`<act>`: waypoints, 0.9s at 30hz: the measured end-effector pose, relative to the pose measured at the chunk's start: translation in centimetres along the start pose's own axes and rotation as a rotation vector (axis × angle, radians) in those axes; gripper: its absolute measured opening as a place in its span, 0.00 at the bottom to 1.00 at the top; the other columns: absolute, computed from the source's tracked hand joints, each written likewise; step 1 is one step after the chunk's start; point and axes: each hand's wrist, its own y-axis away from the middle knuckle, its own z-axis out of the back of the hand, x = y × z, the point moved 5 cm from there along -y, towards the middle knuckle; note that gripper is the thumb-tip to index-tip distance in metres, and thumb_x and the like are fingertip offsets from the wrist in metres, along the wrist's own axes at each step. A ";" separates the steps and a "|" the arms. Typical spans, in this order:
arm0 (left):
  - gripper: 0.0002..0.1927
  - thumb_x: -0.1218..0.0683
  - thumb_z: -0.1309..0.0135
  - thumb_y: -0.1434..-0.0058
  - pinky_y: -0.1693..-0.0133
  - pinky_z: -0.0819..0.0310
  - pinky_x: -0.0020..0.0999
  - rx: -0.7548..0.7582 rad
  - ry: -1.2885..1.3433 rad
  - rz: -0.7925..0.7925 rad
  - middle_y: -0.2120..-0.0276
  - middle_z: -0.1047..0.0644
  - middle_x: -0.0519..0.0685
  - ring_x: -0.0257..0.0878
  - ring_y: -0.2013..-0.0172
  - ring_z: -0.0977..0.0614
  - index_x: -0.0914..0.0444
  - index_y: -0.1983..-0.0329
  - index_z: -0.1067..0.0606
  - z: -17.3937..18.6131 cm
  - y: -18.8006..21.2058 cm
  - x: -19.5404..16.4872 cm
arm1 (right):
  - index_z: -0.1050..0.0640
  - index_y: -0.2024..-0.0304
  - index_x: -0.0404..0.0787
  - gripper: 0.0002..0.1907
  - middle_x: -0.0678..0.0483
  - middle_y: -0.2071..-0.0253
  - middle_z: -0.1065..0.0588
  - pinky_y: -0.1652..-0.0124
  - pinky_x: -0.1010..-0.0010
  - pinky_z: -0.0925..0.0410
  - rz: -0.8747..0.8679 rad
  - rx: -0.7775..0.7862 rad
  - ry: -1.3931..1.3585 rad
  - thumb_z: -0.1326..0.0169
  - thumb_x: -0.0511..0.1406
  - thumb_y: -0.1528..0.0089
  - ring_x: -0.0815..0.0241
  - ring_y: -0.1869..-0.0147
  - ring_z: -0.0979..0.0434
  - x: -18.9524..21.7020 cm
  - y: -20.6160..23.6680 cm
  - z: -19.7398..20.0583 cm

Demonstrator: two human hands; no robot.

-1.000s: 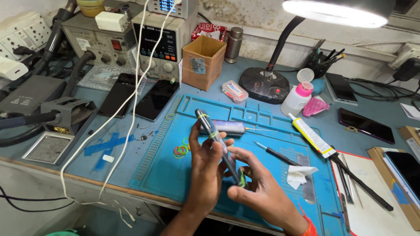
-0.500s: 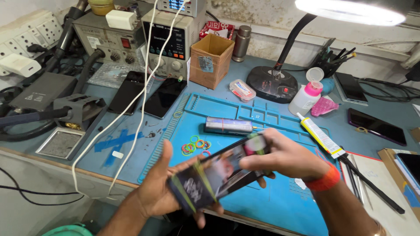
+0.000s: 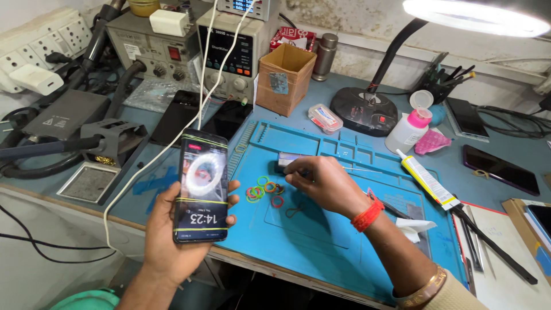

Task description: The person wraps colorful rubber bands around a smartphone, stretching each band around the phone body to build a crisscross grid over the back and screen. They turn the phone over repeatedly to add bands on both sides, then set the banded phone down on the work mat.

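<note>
Your left hand (image 3: 172,241) grips a banded phone (image 3: 202,186), screen up. Your right hand (image 3: 321,183), at 3 o'clock of it, pinches at rubber bands (image 3: 265,192) on the blue mat (image 3: 321,241).

Blue mat (image 3: 321,241), multicoloured rubber bands (image 3: 264,190)

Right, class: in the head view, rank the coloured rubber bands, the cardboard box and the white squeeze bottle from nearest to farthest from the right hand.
1. Coloured rubber bands: just left of the right hand, on the blue mat.
2. Cardboard box: behind it, at the mat's back edge.
3. White squeeze bottle: back right, beside the lamp base.
</note>
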 end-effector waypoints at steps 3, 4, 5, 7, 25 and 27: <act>0.32 0.41 0.57 0.26 0.55 0.26 0.50 0.057 0.053 -0.014 0.42 0.26 0.71 0.57 0.49 0.23 0.69 0.30 0.37 -0.3 0.1 0.7 | 0.15 0.58 0.38 0.11 0.46 0.62 0.18 0.62 0.62 0.26 0.230 -0.133 0.029 0.38 0.35 0.43 0.51 0.63 0.17 0.6 -0.1 -0.4; 0.32 0.41 0.58 0.25 0.54 0.26 0.50 0.075 0.068 -0.016 0.42 0.26 0.71 0.58 0.48 0.23 0.70 0.30 0.37 -0.5 0.1 0.9 | 0.15 0.59 0.39 0.11 0.46 0.63 0.18 0.62 0.60 0.26 0.239 -0.146 0.064 0.38 0.35 0.44 0.49 0.63 0.17 0.6 -0.1 -0.8; 0.32 0.41 0.58 0.27 0.54 0.25 0.51 0.031 0.037 -0.007 0.42 0.26 0.69 0.58 0.47 0.22 0.70 0.31 0.37 -0.4 0.0 1.1 | 0.15 0.61 0.39 0.11 0.46 0.64 0.18 0.62 0.58 0.27 0.248 -0.161 0.100 0.38 0.36 0.44 0.47 0.62 0.18 0.8 -0.2 -1.3; 0.33 0.41 0.58 0.31 0.52 0.25 0.52 -0.056 -0.024 0.014 0.44 0.25 0.66 0.59 0.45 0.22 0.69 0.33 0.36 -0.1 -0.2 1.5 | 0.15 0.62 0.40 0.11 0.46 0.65 0.19 0.63 0.56 0.28 0.195 -0.146 0.161 0.38 0.39 0.44 0.44 0.63 0.19 1.0 -0.6 -2.3; 0.36 0.38 0.60 0.30 0.54 0.22 0.47 -0.047 -0.163 0.048 0.44 0.24 0.64 0.52 0.49 0.20 0.72 0.35 0.32 -1.3 -0.3 3.2 | 0.17 0.70 0.39 0.10 0.42 0.72 0.21 0.64 0.54 0.28 -0.012 -0.152 0.180 0.40 0.40 0.44 0.40 0.65 0.20 0.6 -2.9 -5.6; 0.35 0.39 0.58 0.28 0.57 0.21 0.44 0.017 -0.170 0.080 0.47 0.23 0.64 0.52 0.55 0.19 0.74 0.36 0.32 -1.3 -0.1 3.3 | 0.17 0.69 0.38 0.09 0.42 0.72 0.21 0.65 0.55 0.28 0.001 -0.171 0.112 0.41 0.38 0.42 0.42 0.67 0.19 0.4 -3.0 -5.2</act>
